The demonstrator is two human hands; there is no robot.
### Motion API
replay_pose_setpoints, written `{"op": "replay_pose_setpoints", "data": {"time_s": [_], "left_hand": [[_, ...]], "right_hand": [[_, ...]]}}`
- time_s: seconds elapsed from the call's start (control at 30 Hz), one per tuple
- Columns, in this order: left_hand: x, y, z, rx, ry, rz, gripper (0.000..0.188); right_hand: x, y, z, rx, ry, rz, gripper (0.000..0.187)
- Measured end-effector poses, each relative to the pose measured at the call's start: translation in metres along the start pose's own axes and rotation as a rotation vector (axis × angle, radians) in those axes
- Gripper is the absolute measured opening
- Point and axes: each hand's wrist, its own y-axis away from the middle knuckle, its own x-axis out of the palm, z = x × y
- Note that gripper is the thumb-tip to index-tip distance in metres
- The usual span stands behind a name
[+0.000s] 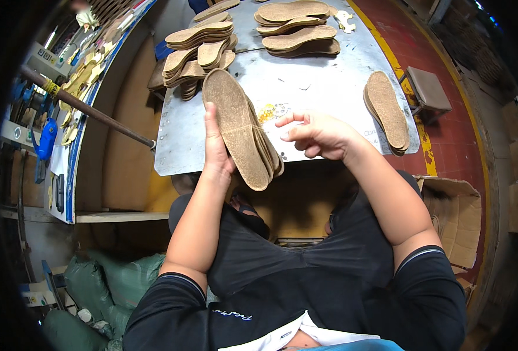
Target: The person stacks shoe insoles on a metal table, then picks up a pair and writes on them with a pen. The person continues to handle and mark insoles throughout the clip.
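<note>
My left hand [217,151] is closed around a stack of brown, cork-like insoles [234,117], thumb on the top face. The stack is tilted up over the table's near edge, and the lower insoles fan out to the right. To the right of it, my right hand [324,136] hovers with its fingers apart and partly bent; I see nothing in it. Beyond its fingertips, a small heap of yellow and clear rubber bands [266,113] lies on the pale metal table [329,70]. Another insole stack [386,108] rests at the table's right side.
Several more insole piles [197,36] [297,35] stand on the table's far side. A metal bar [104,114] reaches in from the left, beside a cluttered shelf [89,76]. A stool [428,89] and a cardboard box [455,216] are at the right; green sacks [118,281] lie lower left.
</note>
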Motion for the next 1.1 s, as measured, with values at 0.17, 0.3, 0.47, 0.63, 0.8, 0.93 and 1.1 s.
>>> {"op": "replay_pose_setpoints", "data": {"time_s": [0.17, 0.3, 0.47, 0.63, 0.8, 0.93, 1.1], "left_hand": [[0.011, 0.013, 0.005, -0.095, 0.045, 0.069, 0.084], [0.017, 0.02, 0.01, -0.081, 0.047, 0.086, 0.086], [0.014, 0.01, 0.018, -0.043, 0.058, 0.157, 0.09], [0.018, 0.015, 0.02, -0.057, -0.201, 0.059, 0.09], [0.012, 0.002, 0.024, -0.377, -0.266, 0.274, 0.114], [0.009, -0.002, 0.022, -0.423, -0.398, 0.246, 0.115], [-0.017, 0.005, 0.029, -0.185, -0.756, 0.111, 0.078]], "right_hand": [[0.014, 0.027, 0.02, -0.046, 0.325, -0.072, 0.054], [-0.019, 0.027, 0.025, 0.039, 0.453, -0.296, 0.054], [-0.05, 0.015, 0.004, -0.042, 0.791, -0.446, 0.068], [0.042, -0.009, -0.026, -0.205, 0.393, 0.012, 0.102], [0.037, 0.007, -0.043, -0.095, 0.01, -0.407, 0.076], [0.027, 0.082, -0.056, -0.363, -0.27, -0.282, 0.053], [0.015, 0.251, -0.07, -0.563, -0.47, -0.487, 0.04]]}}
